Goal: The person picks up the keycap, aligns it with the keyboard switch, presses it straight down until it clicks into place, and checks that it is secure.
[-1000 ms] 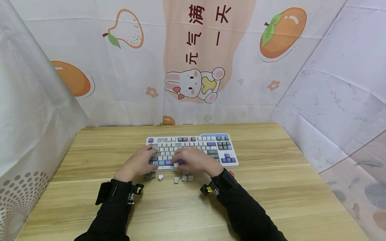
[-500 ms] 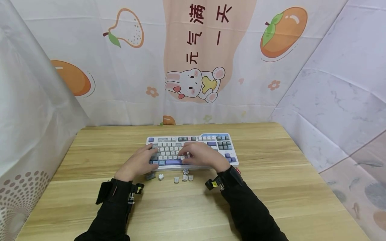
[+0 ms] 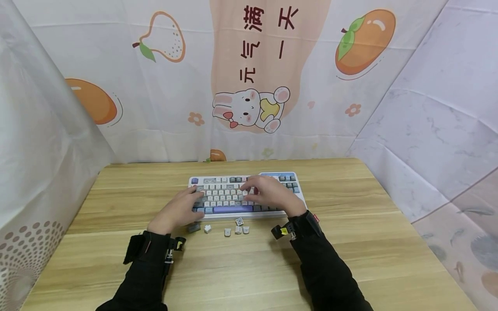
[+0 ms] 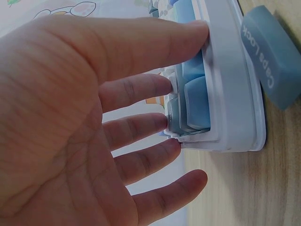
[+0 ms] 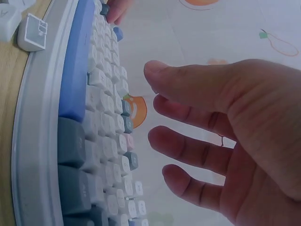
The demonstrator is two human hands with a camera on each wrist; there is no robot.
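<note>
A white compact keyboard [image 3: 233, 215] with white, grey, blue and purple keycaps lies on the wooden table. My left hand [image 3: 177, 209] rests at its left end, fingers extended, the thumb along the front corner in the left wrist view. My right hand [image 3: 268, 192] is over the middle-right keys, thumb and index finger pinching a small white keycap [image 3: 244, 193] mostly hidden by the fingers. Seen from the right wrist, this hand [image 5: 225, 127] hovers above the key rows. In front of the keyboard lies a dark grey Caps Lock keycap [image 4: 273, 59].
Several loose light keycaps lie along the keyboard's front side, among them one turned on its side [image 3: 239, 221] and a white one [image 3: 208, 228]. Bare grey switch spots show among the upper rows. A printed cloth [image 3: 175, 108] hangs behind the table [image 3: 218, 276].
My right hand has moved from over the purple space bar up and to the right across the key rows, carrying the white keycap. The left hand has stayed in place.
</note>
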